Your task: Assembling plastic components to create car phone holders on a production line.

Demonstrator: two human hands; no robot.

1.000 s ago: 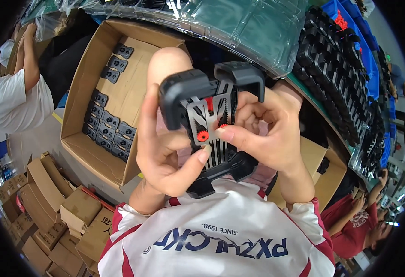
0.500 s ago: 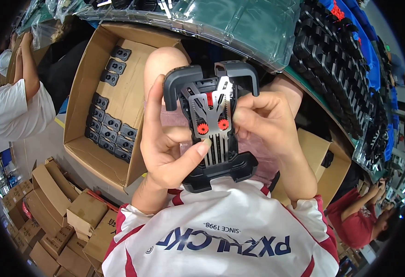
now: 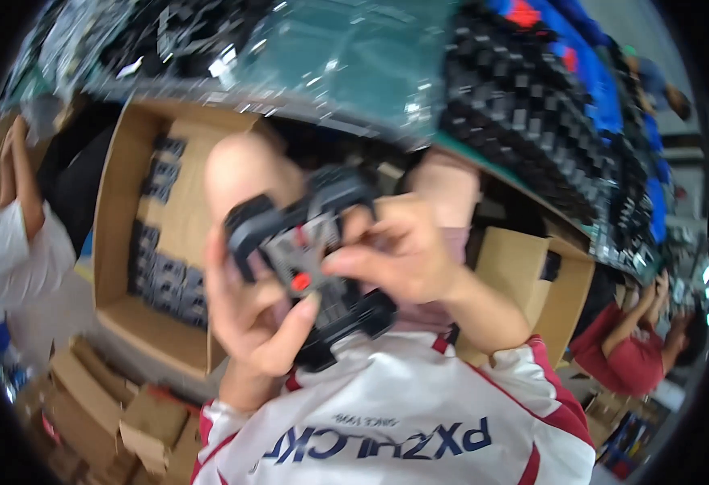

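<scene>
Tilted over my lap is a black phone holder (image 3: 332, 311) with hooked clamp arms, a silver metal plate and red gears. My left hand (image 3: 245, 323) grips its left side, with the thumb on the plate's lower part and the fingers behind. My right hand (image 3: 411, 255) is closed at its right side, thumb pressed over the plate where one gear is hidden. Only one red gear (image 3: 300, 281) shows plainly. Motion blurs the holder and both hands; anything small between the right fingers cannot be made out.
To the left is an open cardboard box (image 3: 197, 162) holding several black parts. Another carton (image 3: 516, 267) stands to the right. Ahead, a green-topped table (image 3: 354, 69) carries plastic trays and rows of black holders (image 3: 524, 105). Co-workers (image 3: 15, 242) sit at both sides.
The view has shifted and blurred. The phone holder has tilted, its top leaning right. My right thumb has moved from its edge onto the plate, covering the right gear.
</scene>
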